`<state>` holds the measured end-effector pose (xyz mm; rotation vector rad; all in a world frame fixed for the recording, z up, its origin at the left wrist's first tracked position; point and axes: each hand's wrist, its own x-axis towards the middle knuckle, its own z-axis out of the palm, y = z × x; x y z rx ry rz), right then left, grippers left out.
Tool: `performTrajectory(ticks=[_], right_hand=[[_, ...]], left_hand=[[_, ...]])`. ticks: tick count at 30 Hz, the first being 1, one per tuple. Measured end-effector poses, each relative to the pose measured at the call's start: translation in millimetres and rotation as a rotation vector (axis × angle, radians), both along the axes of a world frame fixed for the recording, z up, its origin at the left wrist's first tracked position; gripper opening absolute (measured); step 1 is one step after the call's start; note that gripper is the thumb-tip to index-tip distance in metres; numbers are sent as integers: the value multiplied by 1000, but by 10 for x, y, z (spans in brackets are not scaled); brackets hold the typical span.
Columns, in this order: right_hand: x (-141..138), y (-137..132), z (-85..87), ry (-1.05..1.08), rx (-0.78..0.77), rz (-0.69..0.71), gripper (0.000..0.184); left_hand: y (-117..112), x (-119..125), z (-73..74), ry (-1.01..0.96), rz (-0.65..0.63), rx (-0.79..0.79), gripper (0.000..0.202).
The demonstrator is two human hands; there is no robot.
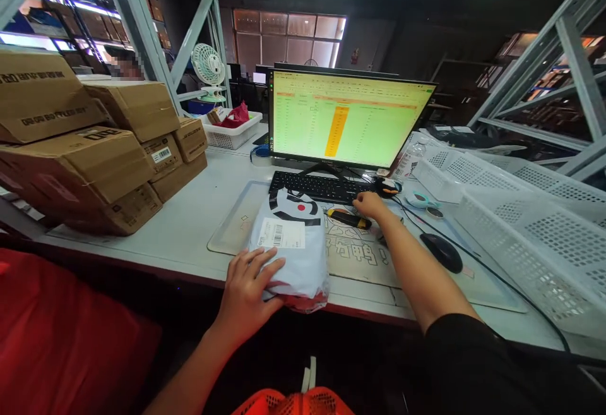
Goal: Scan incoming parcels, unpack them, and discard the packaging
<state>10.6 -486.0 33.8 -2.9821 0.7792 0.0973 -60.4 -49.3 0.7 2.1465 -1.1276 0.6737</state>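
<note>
A pale plastic mailer parcel point(288, 266) with a dark printed pattern and a red dot lies near the table's front edge. It bears a white barcode label point(283, 234). My left hand point(250, 282) rests on the parcel's near left side, fingers stretched out over it and thumb by its near edge. Over the right end of the black keyboard point(322, 184), my right hand point(370, 204) is closed, its fingers curled down at the keys. Just below that hand lies a yellow and black utility knife point(349, 218) on the desk mat point(353, 257).
Cardboard boxes point(80, 168) are stacked at the left. A monitor point(350, 121) showing a spreadsheet stands behind the keyboard. To the right lie a black mouse point(441, 252), its cable and white perforated baskets point(534, 232). A basket point(231, 134) and a fan point(208, 64) stand at the back left.
</note>
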Motion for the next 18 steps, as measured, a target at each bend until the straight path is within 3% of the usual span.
performTrajectory(ticks=[9,13,14,16,18], right_hand=[[212,93,27,-5,0,37,41],[78,234,127,8,-4,76,40],[-7,290,143,24,0,99,38],[-212,422,134,65,12,161,37],[-420,555,64,85,3,224,45]], left_hand=[[-38,21,-35,-45,-10,-64,54],[66,191,-44,-104,-37,-193,49],[131,281,-33,-89,-13,-242,41],[295,515,12,35,157,-374,18],[465,782,83,328,383,-543,25]])
